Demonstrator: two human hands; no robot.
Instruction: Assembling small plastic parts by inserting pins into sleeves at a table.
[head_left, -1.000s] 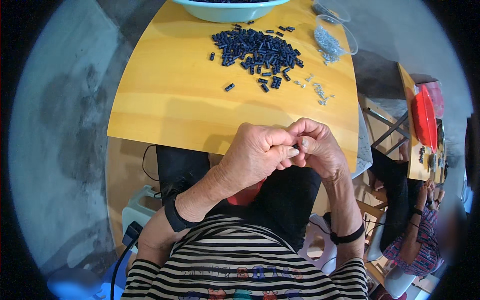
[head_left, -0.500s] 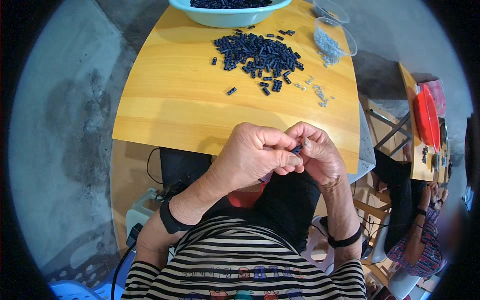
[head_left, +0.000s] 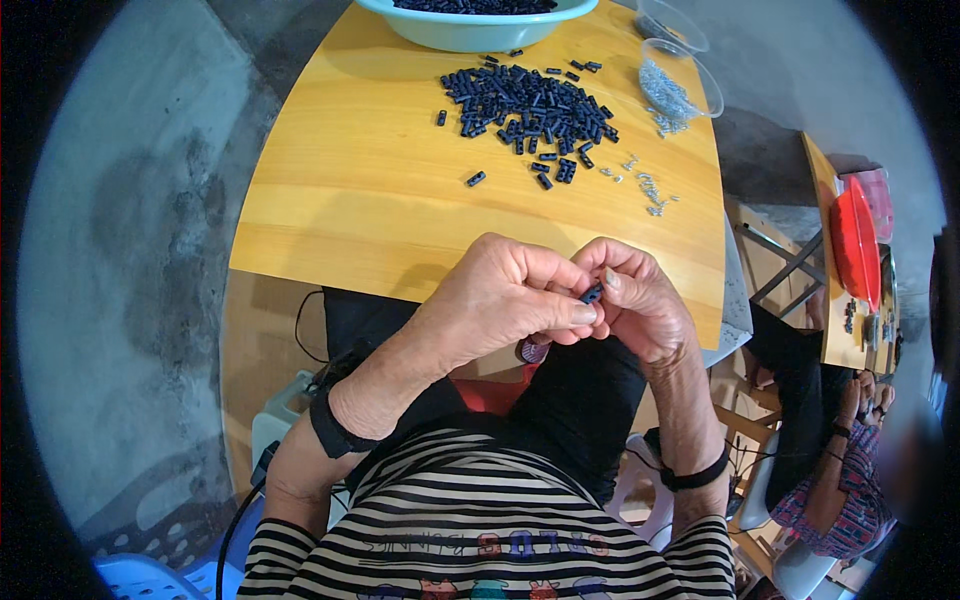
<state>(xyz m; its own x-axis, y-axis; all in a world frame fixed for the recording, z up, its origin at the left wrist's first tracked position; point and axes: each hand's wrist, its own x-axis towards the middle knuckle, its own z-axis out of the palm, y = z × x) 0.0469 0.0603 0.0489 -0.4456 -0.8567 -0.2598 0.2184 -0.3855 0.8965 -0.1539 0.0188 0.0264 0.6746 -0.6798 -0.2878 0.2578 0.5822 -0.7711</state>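
Black block [head_left: 592, 294], seen from the head view, sits between the fingertips of both hands, just short of the wooden tabletop's [head_left: 400, 235] near edge; the thumb and forefinger of the left hand [head_left: 490, 300] are clamped on it; the fingers of the right hand [head_left: 648, 308] curl close about its other end, thumb lifted beside it, though I cannot tell whether they grip it too. Beyond the fingers, one loose piece [head_left: 476, 179] lies ahead and to their left; farther ahead spreads a pile of black blocks [head_left: 535, 105], and past that stands a pale blue basin [head_left: 480, 36] with more dark pieces in it. Ahead and to the right of the fingers, small silvery pieces [head_left: 654, 195] are scattered; behind them a clear bowl [head_left: 712, 85] holds more of the same; well off to the fingers' right are a red basin [head_left: 855, 245] and, below it, a co-worker's hands [head_left: 868, 392].
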